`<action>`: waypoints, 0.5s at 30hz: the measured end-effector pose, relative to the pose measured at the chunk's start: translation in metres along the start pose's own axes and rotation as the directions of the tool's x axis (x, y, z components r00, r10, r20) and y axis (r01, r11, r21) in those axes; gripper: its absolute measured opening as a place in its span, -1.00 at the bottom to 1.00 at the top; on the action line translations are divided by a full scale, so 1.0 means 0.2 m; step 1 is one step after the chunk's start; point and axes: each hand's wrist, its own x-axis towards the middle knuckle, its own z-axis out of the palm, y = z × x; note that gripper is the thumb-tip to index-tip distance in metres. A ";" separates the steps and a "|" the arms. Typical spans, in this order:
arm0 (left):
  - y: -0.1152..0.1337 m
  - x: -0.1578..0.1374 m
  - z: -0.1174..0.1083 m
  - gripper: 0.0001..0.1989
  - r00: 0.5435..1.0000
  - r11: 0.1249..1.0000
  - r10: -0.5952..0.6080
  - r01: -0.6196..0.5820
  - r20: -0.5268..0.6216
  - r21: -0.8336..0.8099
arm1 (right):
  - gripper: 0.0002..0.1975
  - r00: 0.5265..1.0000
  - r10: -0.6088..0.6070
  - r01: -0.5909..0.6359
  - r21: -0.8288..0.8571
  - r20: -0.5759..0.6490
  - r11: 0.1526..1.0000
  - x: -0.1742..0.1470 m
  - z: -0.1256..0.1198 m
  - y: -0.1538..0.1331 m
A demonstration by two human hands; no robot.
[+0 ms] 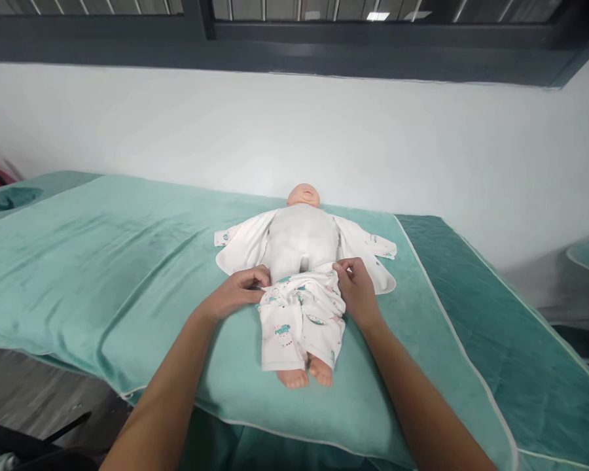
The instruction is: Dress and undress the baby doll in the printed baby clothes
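A baby doll [304, 235] lies on its back, head toward the wall and bare feet toward me. White printed pants [302, 314] cover its legs, the waistband bunched around the upper thighs. An open white shirt [363, 239] is on its arms, its front panels spread to both sides of the pale torso. With thumb and fingers, my left hand [240, 291] grips the waistband at its left side. On the other side, my right hand [357, 288] pinches the waistband's right edge. The fabric between the fingers is partly hidden.
The doll rests on a light green blanket [142, 261] over a bed, with a darker green cover [495, 314] showing at the right. A white wall [294, 131] stands behind, below a dark window frame [294, 55]. Grey floor [39, 386] shows at lower left.
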 end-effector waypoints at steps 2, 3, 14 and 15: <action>-0.02 0.00 -0.01 -0.85 0.999 0.998 0.036 -0.038 -0.021 -0.059 | -0.73 0.998 0.043 -0.043 -0.018 0.034 0.999 0.01 -0.01 0.00; -0.03 0.00 -0.01 -0.85 0.998 0.996 0.050 -0.052 -0.032 -0.078 | -0.72 0.996 0.066 -0.065 -0.022 0.051 0.998 0.01 -0.01 -0.01; -0.02 -0.01 0.02 -0.68 0.970 0.995 -0.095 0.100 -0.225 0.009 | -0.69 0.937 0.080 -0.119 0.097 0.339 0.988 0.00 -0.10 -0.02; -0.01 -0.01 0.03 -0.69 0.966 0.993 -0.112 0.118 -0.232 0.011 | -0.72 0.925 0.065 -0.126 0.139 0.376 0.982 0.00 -0.11 -0.02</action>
